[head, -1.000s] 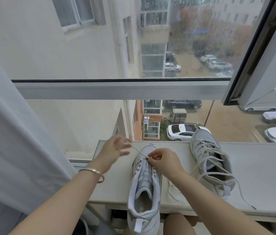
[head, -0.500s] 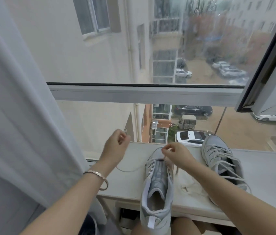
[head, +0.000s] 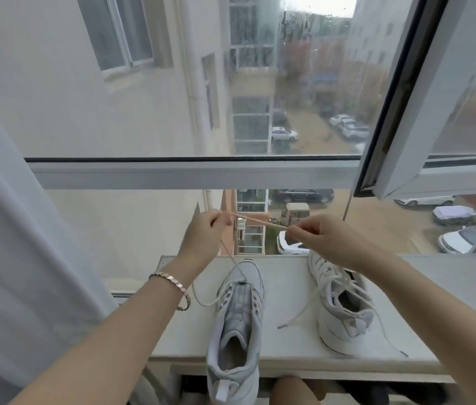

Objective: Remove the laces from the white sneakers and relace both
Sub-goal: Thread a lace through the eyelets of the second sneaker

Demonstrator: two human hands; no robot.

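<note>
1. I am raising both hands above the far edge of the white surface [head: 435, 302], in front of a window. My left grip [head: 206, 232] is pinching a pale lace [head: 260, 221] between thumb and fingers. My right grip [head: 324, 238] is pinching the same lace further along, so both grips are clamped on it.
2. The lace is stretching taut between my grips. From my left grip it is dropping to the front eyelets of the left sneaker [head: 239, 323], just below and nearer to me. A slack loop is hanging out at that shoe's left side.
3. The left sneaker is pointing its toe away from me, with its heel overhanging the near edge. Its nearer eyelets are looking empty.
4. The right sneaker [head: 345, 305] is sitting just beside it, under my right wrist, with loose laces trailing across the surface.
5. I judge that I am drawing the lace through the toe eyelets. I cannot tell whether it is coming out or going back in.
6. To do this well, I should be pulling in line with the eyelet and keeping the tension even. Neither grip is steadying the shoe, so a sharp tug could be tipping it off the near edge.
</note>
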